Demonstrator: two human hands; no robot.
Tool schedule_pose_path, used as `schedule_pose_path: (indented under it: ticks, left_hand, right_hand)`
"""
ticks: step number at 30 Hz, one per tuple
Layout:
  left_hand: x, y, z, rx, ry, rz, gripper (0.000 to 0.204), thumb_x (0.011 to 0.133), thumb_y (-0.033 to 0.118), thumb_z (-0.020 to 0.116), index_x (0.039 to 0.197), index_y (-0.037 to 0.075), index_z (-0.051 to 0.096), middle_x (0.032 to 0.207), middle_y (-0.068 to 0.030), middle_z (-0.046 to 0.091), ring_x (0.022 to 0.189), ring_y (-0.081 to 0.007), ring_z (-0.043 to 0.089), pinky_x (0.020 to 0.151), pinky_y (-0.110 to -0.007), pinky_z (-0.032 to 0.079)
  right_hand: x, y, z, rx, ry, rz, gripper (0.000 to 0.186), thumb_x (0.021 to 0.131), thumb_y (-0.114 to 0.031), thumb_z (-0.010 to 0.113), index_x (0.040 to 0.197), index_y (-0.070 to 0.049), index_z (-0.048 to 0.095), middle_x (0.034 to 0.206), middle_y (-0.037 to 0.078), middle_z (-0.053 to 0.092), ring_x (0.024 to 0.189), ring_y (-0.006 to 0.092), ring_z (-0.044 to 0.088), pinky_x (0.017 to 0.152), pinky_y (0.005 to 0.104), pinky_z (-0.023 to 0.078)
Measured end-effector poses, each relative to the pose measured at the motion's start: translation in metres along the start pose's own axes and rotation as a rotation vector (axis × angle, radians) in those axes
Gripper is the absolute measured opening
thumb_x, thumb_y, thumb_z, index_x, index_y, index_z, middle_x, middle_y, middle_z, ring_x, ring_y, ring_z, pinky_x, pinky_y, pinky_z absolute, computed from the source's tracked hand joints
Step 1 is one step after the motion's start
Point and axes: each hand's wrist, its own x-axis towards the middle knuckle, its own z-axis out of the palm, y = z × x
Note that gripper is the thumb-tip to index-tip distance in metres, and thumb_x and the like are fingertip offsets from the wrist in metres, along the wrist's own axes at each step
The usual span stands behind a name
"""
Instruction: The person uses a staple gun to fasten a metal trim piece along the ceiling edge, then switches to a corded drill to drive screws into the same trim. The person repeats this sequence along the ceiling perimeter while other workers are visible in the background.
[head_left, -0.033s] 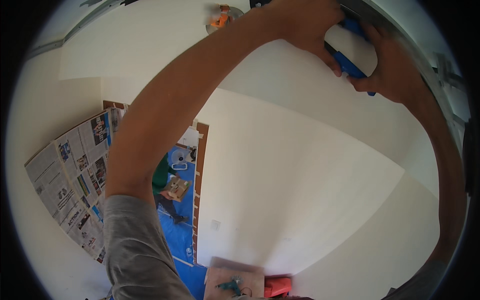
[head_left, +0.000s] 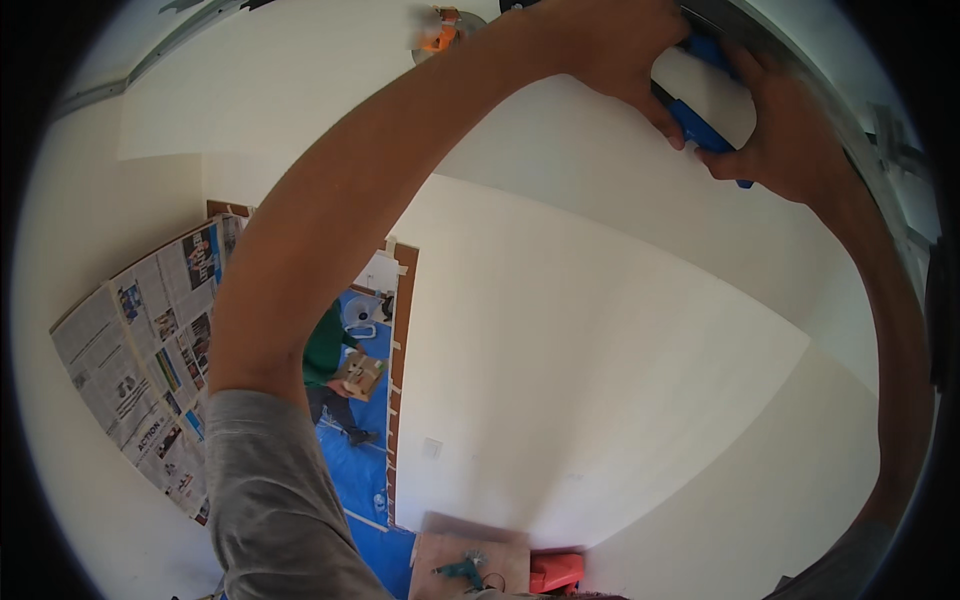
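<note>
Overhead at the upper right, my left hand and my right hand grip a tool with blue handles and dark metal parts, held against a dark metal strip at the ceiling's edge. The thumb and fingertips of both hands press on the lower blue handle. The tool's upper end is partly hidden behind my left hand. An orange fitting with a round disc is beside my left forearm at the top.
Newspaper-covered panels stand left. Through a doorway, a person in a green top holds a cardboard box on blue sheeting. Below are a wooden board with a green power tool, and a red object.
</note>
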Motion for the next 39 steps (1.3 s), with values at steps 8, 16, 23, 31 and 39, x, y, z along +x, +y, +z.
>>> schedule_pose_path:
  ticks: [8, 16, 23, 31, 39]
  left_hand:
    - [-0.012, 0.036, 0.003, -0.053, 0.246, -0.134, 0.107, 0.059, 0.057, 0.090, 0.133, -0.011, 0.053, 0.123, -0.0229, 0.060, 0.118, -0.0356, 0.058, 0.104, -0.047, 0.044]
    - [0.013, 0.033, 0.018, -0.120, 0.318, -0.013, 0.107, 0.061, 0.056, 0.088, 0.132, -0.014, 0.049, 0.123, -0.0244, 0.056, 0.116, -0.0370, 0.055, 0.105, -0.045, 0.045]
    - [0.002, 0.027, 0.025, -0.052, 0.372, 0.045, 0.109, 0.063, 0.058, 0.087, 0.135, -0.015, 0.048, 0.122, -0.0236, 0.057, 0.116, -0.0352, 0.055, 0.105, -0.043, 0.046]
    - [0.002, 0.029, 0.026, -0.082, 0.306, -0.042, 0.096, 0.063, 0.061, 0.085, 0.120, -0.012, 0.058, 0.109, -0.0212, 0.061, 0.109, -0.0341, 0.058, 0.098, -0.041, 0.048]
    - [0.010, 0.024, 0.019, -0.049, 0.268, -0.095, 0.079, 0.066, 0.060, 0.083, 0.105, -0.006, 0.064, 0.104, -0.0195, 0.065, 0.106, -0.0333, 0.063, 0.094, -0.041, 0.051]
  right_hand:
    - [0.004, 0.004, -0.006, -0.197, -0.098, 0.015, 0.118, 0.058, -0.053, 0.088, 0.139, 0.021, 0.042, 0.131, 0.035, 0.056, 0.120, 0.0456, 0.057, 0.106, 0.0436, 0.048]
    - [-0.002, 0.002, -0.014, -0.210, -0.096, 0.055, 0.114, 0.061, -0.052, 0.087, 0.139, 0.018, 0.041, 0.130, 0.031, 0.054, 0.124, 0.0441, 0.053, 0.108, 0.0446, 0.046]
    - [-0.006, -0.006, -0.013, -0.305, -0.149, -0.005, 0.117, 0.061, -0.049, 0.087, 0.144, 0.017, 0.036, 0.134, 0.031, 0.051, 0.128, 0.0437, 0.050, 0.111, 0.0438, 0.044]
    - [-0.002, -0.016, -0.022, -0.275, -0.144, -0.021, 0.114, 0.059, -0.048, 0.087, 0.140, 0.019, 0.041, 0.129, 0.033, 0.055, 0.120, 0.0444, 0.057, 0.104, 0.0434, 0.050]
    - [-0.005, -0.019, -0.030, -0.266, -0.075, -0.049, 0.090, 0.057, -0.041, 0.089, 0.122, 0.012, 0.058, 0.102, 0.030, 0.068, 0.094, 0.0443, 0.068, 0.086, 0.0459, 0.057]
